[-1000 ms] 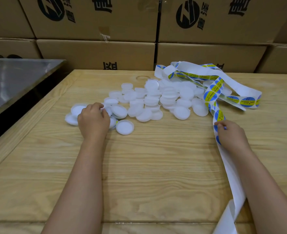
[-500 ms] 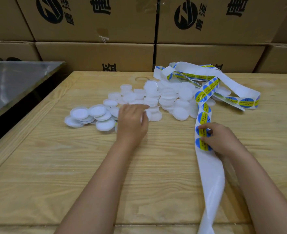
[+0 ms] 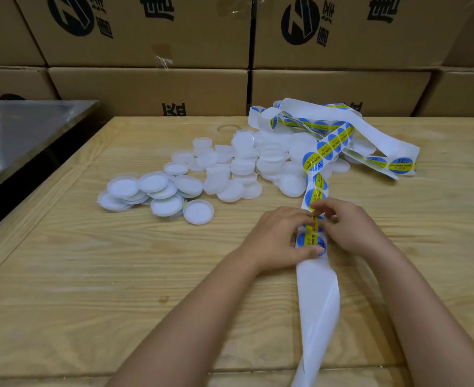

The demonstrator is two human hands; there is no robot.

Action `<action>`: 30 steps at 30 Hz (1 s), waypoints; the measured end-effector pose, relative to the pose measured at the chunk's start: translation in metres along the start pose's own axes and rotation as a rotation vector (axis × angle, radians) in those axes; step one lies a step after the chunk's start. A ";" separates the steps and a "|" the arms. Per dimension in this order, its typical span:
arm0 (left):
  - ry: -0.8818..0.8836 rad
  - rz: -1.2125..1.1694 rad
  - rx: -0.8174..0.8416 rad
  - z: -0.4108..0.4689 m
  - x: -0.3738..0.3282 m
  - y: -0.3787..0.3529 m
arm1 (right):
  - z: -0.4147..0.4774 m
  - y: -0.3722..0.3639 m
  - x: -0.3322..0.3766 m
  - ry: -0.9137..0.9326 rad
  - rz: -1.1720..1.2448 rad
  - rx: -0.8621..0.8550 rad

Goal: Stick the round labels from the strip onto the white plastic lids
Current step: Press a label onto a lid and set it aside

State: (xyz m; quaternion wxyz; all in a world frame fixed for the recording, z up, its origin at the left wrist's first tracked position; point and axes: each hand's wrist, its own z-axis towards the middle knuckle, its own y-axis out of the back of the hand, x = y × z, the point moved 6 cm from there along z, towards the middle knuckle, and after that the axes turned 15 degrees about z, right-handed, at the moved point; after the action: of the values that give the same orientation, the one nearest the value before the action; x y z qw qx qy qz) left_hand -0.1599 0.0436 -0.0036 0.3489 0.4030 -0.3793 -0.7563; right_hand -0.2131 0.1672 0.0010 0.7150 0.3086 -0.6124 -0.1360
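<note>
The left hand point(image 3: 280, 238) and right hand point(image 3: 351, 227) meet just in front of the lid pile point(image 3: 247, 163), at its right end, both curled onto the label strip point(image 3: 318, 297). The left thumb presses a blue-and-yellow round label point(image 3: 312, 161) flat, while the right fingertips pinch the strip just above it; whether a label is lifting I cannot tell. The strip loops behind the pile's right side, crosses its right edge and runs bare and white towards the viewer. Left of the pile, more lids lie hollow side up point(image 3: 153, 182). All rest on a wooden table point(image 3: 90, 303); cardboard boxes point(image 3: 146, 88) stand behind the pile.
</note>
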 end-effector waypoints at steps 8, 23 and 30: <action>0.007 0.144 0.114 0.005 0.005 -0.014 | -0.002 -0.004 0.009 0.094 0.098 -0.147; 0.193 -0.136 0.050 -0.001 0.011 -0.003 | 0.000 -0.005 0.004 0.053 0.035 -0.131; 0.388 -0.682 -0.211 -0.004 0.026 0.018 | -0.001 -0.001 0.003 0.075 0.008 -0.166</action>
State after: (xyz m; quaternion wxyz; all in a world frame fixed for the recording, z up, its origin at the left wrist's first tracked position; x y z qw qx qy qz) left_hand -0.1636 0.0127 0.0015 0.1824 0.6030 -0.0712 -0.7734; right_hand -0.2115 0.1650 0.0026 0.7610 0.2508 -0.5731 -0.1719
